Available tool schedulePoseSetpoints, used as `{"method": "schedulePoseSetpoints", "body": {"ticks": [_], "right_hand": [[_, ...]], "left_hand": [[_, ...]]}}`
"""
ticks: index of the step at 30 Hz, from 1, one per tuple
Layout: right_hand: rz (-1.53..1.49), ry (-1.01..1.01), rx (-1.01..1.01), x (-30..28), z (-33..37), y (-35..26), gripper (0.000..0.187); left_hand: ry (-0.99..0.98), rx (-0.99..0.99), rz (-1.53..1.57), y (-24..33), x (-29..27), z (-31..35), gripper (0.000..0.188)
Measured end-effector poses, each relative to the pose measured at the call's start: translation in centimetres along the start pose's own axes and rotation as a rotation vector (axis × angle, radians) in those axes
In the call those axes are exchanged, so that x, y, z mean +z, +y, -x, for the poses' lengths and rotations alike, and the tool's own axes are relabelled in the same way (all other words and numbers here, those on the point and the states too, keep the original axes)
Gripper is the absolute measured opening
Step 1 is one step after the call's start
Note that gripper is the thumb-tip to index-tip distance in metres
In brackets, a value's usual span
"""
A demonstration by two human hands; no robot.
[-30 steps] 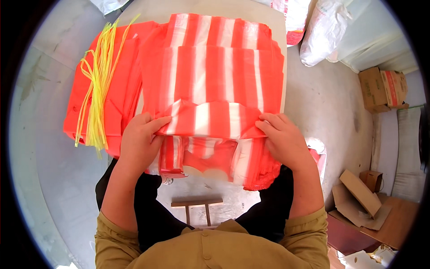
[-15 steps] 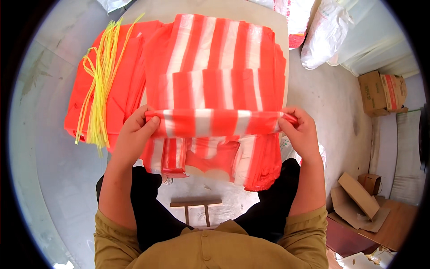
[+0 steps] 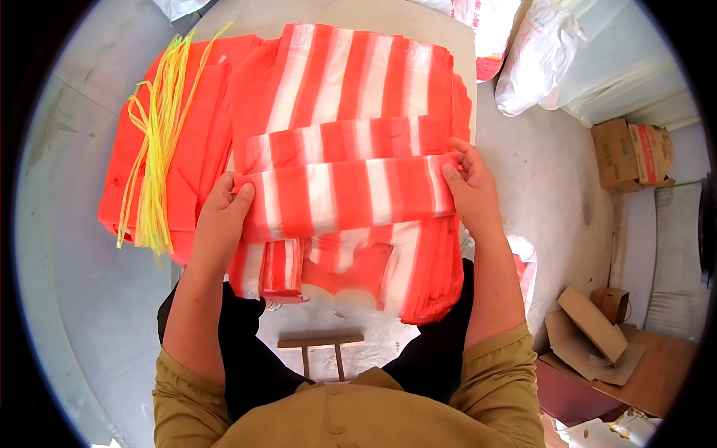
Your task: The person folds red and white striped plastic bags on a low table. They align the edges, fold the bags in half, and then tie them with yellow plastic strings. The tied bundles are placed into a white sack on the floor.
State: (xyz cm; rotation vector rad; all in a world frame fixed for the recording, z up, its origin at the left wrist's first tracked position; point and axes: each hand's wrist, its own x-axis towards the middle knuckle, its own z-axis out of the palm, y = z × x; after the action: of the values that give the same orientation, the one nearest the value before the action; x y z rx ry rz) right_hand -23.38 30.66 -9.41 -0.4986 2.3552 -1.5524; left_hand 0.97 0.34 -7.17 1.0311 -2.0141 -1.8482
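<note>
A red and white striped plastic bag [image 3: 340,196], folded into a wide band, lies across a stack of similar striped bags [image 3: 351,71]. My left hand [image 3: 226,205] pinches its left end, thumb on top and fingers under the edge. At the other end, my right hand [image 3: 472,185] grips the upper corner between thumb and fingers, one finger sticking out. The band tilts slightly, its right end farther from me. Below it, the stack's cut-out handle ends [image 3: 422,276] hang toward my lap. Left of the stack, a bundle of yellow plastic strips [image 3: 160,142] rests on plain red bags [image 3: 119,187].
The bags lie on a beige tabletop [image 3: 254,13]. White sacks [image 3: 539,60] stand on the floor at the far right. A cardboard box [image 3: 631,155] is by the right wall, and opened cardboard [image 3: 594,325] lies nearer. A small wooden stool [image 3: 321,340] shows between my legs.
The band has become wider and flatter. My right hand has moved left and farther from me, so the band now tilts; my left hand has shifted slightly left.
</note>
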Motion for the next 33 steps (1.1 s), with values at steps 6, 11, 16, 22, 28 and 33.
{"method": "schedulePoseSetpoints", "body": {"ticks": [6,11,16,22,28,33], "right_hand": [[-0.063,0.044,0.014,0.8,0.0,-0.8,0.037],[0.171,0.160,-0.176,0.8,0.2,-1.6,0.027],[0.672,-0.061,-0.780,0.9,2.3,-3.1,0.035],[0.735,-0.353,-0.781,3.2,4.1,-5.1,0.053],[0.773,-0.369,-0.725,3.4,3.6,-5.3,0.060],[0.778,-0.359,-0.704,4.0,3.3,-5.9,0.060]], "left_hand": [[0.068,-0.011,-0.108,0.3,0.4,-0.1,0.023],[0.094,0.003,-0.106,0.3,0.7,-0.1,0.023],[0.230,0.278,-0.384,0.0,0.1,0.2,0.037],[-0.002,0.887,-0.818,1.4,1.6,2.2,0.052],[-0.151,0.859,-1.039,0.9,3.7,2.5,0.066],[-0.108,0.830,-0.997,1.0,3.7,1.9,0.062]]}}
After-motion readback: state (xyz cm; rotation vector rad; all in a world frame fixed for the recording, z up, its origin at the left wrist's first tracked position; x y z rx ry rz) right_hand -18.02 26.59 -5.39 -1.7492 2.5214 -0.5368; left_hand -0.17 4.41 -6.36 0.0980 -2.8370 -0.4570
